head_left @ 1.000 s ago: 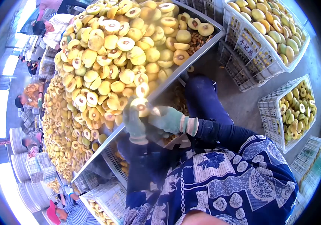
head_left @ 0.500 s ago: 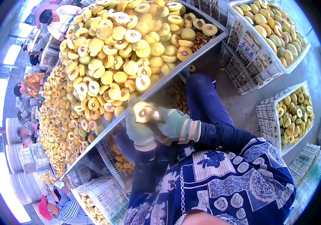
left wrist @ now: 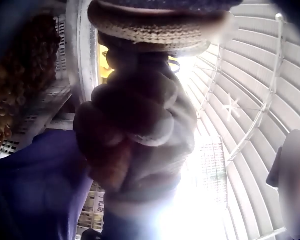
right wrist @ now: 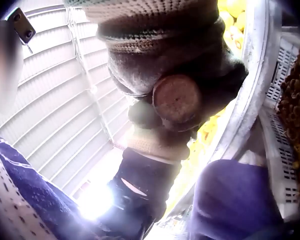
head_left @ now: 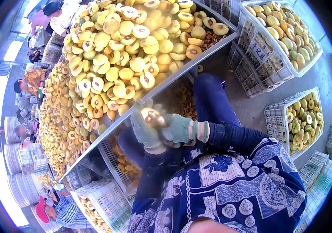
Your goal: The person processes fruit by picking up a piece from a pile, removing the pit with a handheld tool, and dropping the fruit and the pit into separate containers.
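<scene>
In the head view the gloved left hand holds a cut yellow fruit at the near rim of the metal table. The gloved right hand is against the fruit from the other side, its fingers curled. The right wrist view has the round brown end of a handle sticking out of the right fist. What the handle belongs to is hidden between the hands. Glare blurs the fruit, and the left wrist view is dark around the curled fingers.
Halved yellow fruit is heaped on the table, with brown bits in its far corner. White crates of fruit stand to the right, another crate below left. Several people sit along the left side; knees are beneath the rim.
Both hands have shifted slightly down and right in the head view, and the fruit between them has turned. The head view has swung a little, moving the heap and the people.
</scene>
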Tool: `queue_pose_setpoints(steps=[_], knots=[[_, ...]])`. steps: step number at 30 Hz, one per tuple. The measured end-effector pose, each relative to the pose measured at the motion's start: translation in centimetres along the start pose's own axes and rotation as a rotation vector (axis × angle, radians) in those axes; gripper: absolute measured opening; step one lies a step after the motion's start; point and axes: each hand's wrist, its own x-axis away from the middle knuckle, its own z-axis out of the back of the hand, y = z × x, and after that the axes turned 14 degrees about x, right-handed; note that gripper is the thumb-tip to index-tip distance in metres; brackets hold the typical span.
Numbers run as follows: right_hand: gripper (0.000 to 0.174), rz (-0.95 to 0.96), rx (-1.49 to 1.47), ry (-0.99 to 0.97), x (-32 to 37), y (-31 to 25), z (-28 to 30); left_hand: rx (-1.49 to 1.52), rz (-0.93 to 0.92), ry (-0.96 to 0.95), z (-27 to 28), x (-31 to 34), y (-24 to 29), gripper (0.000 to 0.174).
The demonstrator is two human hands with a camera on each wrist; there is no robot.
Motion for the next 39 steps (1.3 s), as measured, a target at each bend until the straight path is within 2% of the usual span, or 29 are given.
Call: queue_pose_setpoints(steps=[1, 3, 6, 8, 9, 10, 11, 12, 13, 15, 16, 18, 19, 20, 22, 23, 24, 26, 28, 30, 32, 34, 35, 36, 38, 39], knots=[[0.027, 0.0, -0.001, -0.001, 0.6, -1.6, 1.0, -0.003, 0.009, 0.004, 0.1, 0.1, 0.0, 0.058], [0.025, -0.331, -0.224, -0.194, 2.8, -6.2, 3.5, -0.007, 0.019, 0.011, 0.3, 0.1, 0.0, 0.057], [0.027, -0.299, -0.05, -0.192, 3.0, -7.1, 4.4, -0.027, 0.022, 0.027, 0.5, 0.0, -0.1, 0.052], [0.029, -0.265, 0.124, -0.185, 3.0, -7.4, 4.6, -0.32, -0.148, -0.025, 1.1, -0.1, -0.6, 0.048], [0.03, -0.246, 0.209, -0.179, 3.0, -7.3, 4.7, -0.322, -0.147, -0.025, 0.8, 0.0, -0.4, 0.048], [0.03, -0.247, 0.206, -0.178, 3.0, -7.3, 4.7, -0.247, -0.102, 0.015, 0.3, 0.2, 0.1, 0.047], [0.032, -0.31, 0.02, -0.255, 3.1, -7.2, 4.7, -0.169, -0.058, 0.055, 0.0, 0.3, 0.3, 0.045], [0.033, -0.372, -0.166, -0.332, 3.1, -7.1, 4.8, -0.169, -0.056, 0.055, 0.0, 0.3, 0.1, 0.045], [0.033, -0.375, -0.167, -0.334, 2.8, -6.7, 4.5, -0.222, -0.109, 0.023, 0.1, 0.5, -0.1, 0.045], [0.022, -0.18, 0.302, -0.138, 1.9, -6.4, 4.2, -0.31, -0.194, -0.04, 0.2, 0.4, -0.4, 0.046], [0.022, -0.18, 0.301, -0.14, 2.2, -6.7, 4.4, -0.312, -0.194, -0.038, 0.1, 0.5, -0.1, 0.046], [0.013, -0.401, -0.246, -0.382, 3.5, -8.0, 5.7, -0.034, -0.002, 0.098, -0.8, 0.6, 0.7, 0.038], [0.011, -0.374, -0.481, -0.407, 4.4, -8.9, 6.3, -0.042, -0.001, 0.104, -1.0, 0.6, 0.8, 0.041], [0.011, -0.376, -0.481, -0.41, 4.3, -8.3, 6.2, -0.041, -0.001, 0.107, -0.9, 0.5, 0.6, 0.041], [0.011, -0.312, -0.715, -0.515, 3.6, -6.8, 5.8, -0.293, -0.197, -0.033, -0.3, 0.5, 0.1, 0.039], [0.011, -0.257, -0.765, -0.533, 3.7, -6.3, 5.7, 0.08, 0.029, 0.003, 0.3, 0.2, 0.5, 0.035], [0.011, -0.255, -0.765, -0.531, 3.5, -6.2, 5.8, 0.08, 0.029, 0.0, 0.2, 0.1, 0.4, 0.035], [0.011, -0.323, -0.866, -0.62, 3.6, -5.9, 5.8, -0.46, -0.208, -0.16, 0.1, 0.5, 0.3, 0.035], [0.011, -0.283, -0.842, -0.604, 3.7, -6.7, 5.9, -0.429, -0.176, -0.165, -0.1, 0.2, 0.8, 0.039], [0.012, -0.363, -0.719, -0.453, 3.9, -7.2, 5.8, -0.138, 0.241, 0.04, -0.3, -0.4, 1.1, 0.049], [0.014, -0.381, -0.711, -0.468, 3.7, -6.8, 5.8, -0.116, 0.237, 0.027, 0.6, -0.4, 0.6, 0.049], [0.018, -0.285, -1.103, -0.725, 2.9, -4.6, 5.1, -0.07, 0.148, -0.054, 1.3, -0.5, 0.2, 0.051], [0.026, -0.224, -1.366, -0.932, 1.9, -2.7, 4.0, -0.497, -0.174, -0.226, 1.9, -0.4, -0.6, 0.05], [0.026, -0.226, -1.363, -0.936, 1.7, -2.3, 3.5, -0.496, -0.176, -0.223, 2.2, -0.7, -0.8, 0.05], [0.034, -0.034, -1.627, -1.004, 1.8, -1.8, 2.4, -0.248, -0.031, -0.166, 2.7, -1.2, -0.9, 0.049], [0.038, 0.007, -1.683, -1.019, 1.8, -1.7, 1.9, -0.62, -0.331, -0.208, 2.2, -0.9, -1.5, 0.045]])
